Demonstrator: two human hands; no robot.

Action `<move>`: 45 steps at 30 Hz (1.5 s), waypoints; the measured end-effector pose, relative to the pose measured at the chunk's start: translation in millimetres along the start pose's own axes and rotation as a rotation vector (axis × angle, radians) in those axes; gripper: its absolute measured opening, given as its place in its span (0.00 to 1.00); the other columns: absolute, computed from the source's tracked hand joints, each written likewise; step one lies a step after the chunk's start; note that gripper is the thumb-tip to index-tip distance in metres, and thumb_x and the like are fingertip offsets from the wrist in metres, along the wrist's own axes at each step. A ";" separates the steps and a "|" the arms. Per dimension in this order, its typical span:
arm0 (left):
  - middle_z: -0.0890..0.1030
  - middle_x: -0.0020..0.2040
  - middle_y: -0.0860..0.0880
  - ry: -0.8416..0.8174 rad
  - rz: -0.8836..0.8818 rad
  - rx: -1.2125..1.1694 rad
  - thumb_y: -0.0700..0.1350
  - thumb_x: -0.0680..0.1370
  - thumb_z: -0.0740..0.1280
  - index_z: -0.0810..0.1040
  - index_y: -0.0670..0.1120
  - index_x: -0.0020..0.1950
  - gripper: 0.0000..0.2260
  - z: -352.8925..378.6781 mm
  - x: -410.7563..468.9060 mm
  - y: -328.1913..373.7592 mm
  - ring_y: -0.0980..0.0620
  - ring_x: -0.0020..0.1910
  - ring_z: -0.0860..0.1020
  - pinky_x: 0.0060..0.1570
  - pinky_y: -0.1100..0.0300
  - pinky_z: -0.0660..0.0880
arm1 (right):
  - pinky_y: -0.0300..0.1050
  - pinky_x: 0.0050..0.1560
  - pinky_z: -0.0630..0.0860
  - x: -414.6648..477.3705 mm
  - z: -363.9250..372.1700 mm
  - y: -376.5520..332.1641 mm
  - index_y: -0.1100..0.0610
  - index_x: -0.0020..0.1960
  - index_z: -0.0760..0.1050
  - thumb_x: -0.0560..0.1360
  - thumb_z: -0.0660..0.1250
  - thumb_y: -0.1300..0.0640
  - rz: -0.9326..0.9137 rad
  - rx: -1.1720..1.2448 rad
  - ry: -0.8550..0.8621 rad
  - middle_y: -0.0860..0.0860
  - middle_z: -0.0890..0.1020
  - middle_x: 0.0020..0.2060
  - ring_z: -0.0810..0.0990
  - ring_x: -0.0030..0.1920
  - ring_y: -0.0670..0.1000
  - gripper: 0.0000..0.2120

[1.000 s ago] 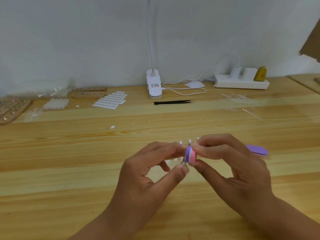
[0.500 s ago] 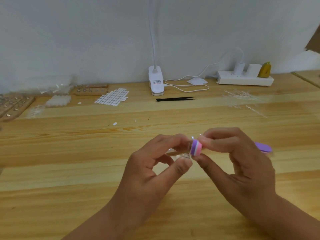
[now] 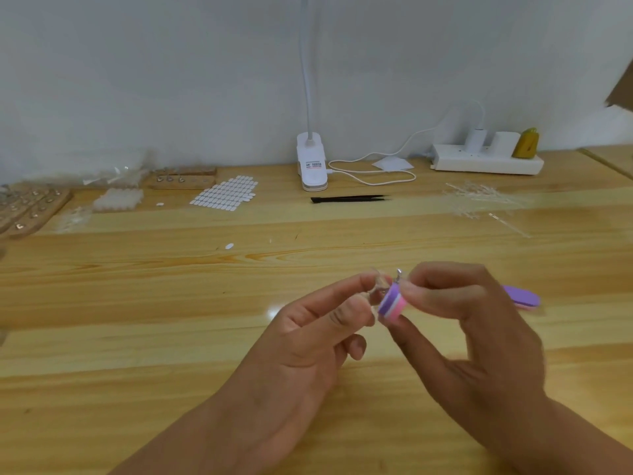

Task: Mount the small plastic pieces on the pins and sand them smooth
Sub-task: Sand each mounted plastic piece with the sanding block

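— What do your two hands hold?
— Your left hand [image 3: 308, 341] pinches one small metal pin [image 3: 376, 286]; your right hand [image 3: 476, 337] grips one purple-and-pink sanding block [image 3: 392, 305] against it, in front of the white clip lamp [image 3: 311, 162].

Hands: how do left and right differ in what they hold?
Left hand pinches a small shiny pin; right hand pinches the purple-and-pink sanding block. Left hand's pin is mostly hidden and blurred; right hand's block shows plainly, forefinger above, thumb below. Both hover over the wooden table, close together.
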State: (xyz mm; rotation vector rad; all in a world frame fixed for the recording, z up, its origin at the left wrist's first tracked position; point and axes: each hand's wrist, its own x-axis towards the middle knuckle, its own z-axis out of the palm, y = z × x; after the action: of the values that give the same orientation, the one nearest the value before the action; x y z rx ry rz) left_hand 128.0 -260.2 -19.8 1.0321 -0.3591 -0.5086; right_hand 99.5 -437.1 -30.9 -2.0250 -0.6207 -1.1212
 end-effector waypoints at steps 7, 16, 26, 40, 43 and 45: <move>0.83 0.50 0.57 0.066 -0.017 0.096 0.59 0.63 0.80 0.84 0.52 0.57 0.24 -1.0 -0.4 -2.3 0.58 0.42 0.71 0.39 0.62 0.70 | 0.29 0.55 0.71 0.1 1.5 -0.3 0.53 0.58 0.73 0.76 0.70 0.60 -0.011 0.000 0.021 0.47 0.76 0.51 0.77 0.54 0.40 0.12; 0.84 0.47 0.57 0.076 -0.031 0.032 0.59 0.60 0.81 0.86 0.52 0.52 0.24 3.4 0.5 -1.8 0.64 0.38 0.76 0.33 0.67 0.71 | 0.28 0.57 0.69 -2.3 1.3 2.2 0.53 0.57 0.72 0.77 0.70 0.59 -0.043 -0.052 -0.014 0.47 0.75 0.51 0.76 0.55 0.40 0.11; 0.83 0.43 0.58 0.170 -0.105 0.070 0.60 0.56 0.82 0.86 0.51 0.54 0.29 -1.7 0.6 -4.0 0.62 0.37 0.73 0.33 0.65 0.70 | 0.33 0.52 0.73 -8.4 8.4 2.7 0.52 0.56 0.70 0.76 0.71 0.58 0.099 0.077 0.017 0.46 0.75 0.52 0.79 0.53 0.44 0.13; 0.81 0.45 0.52 0.154 -0.063 -0.072 0.49 0.67 0.74 0.86 0.48 0.47 0.11 -0.6 1.9 1.7 0.56 0.42 0.76 0.36 0.62 0.70 | 0.25 0.54 0.68 -1.5 -2.3 6.6 0.51 0.56 0.72 0.74 0.68 0.59 0.119 0.003 -0.049 0.42 0.75 0.51 0.76 0.55 0.37 0.12; 0.84 0.48 0.56 0.195 0.056 0.331 0.54 0.67 0.73 0.85 0.52 0.51 0.14 -1.6 -1.0 3.9 0.59 0.48 0.79 0.43 0.64 0.72 | 0.24 0.52 0.68 1.2 -5.4 10.3 0.53 0.56 0.74 0.75 0.68 0.59 0.159 0.014 -0.076 0.41 0.77 0.50 0.78 0.53 0.39 0.10; 0.83 0.49 0.59 0.214 0.239 0.765 0.56 0.70 0.70 0.84 0.56 0.51 0.12 -1.2 -4.0 4.4 0.60 0.51 0.80 0.47 0.72 0.70 | 0.28 0.54 0.70 1.1 -5.4 10.9 0.54 0.58 0.76 0.76 0.68 0.59 0.124 0.012 -0.090 0.44 0.80 0.51 0.80 0.52 0.42 0.11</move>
State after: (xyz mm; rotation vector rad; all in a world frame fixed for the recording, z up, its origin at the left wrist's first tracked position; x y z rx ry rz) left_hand 126.2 -255.3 -16.7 1.7386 -0.4925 -0.0223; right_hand 104.9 -448.0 -32.0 -2.0828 -0.5368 -0.9560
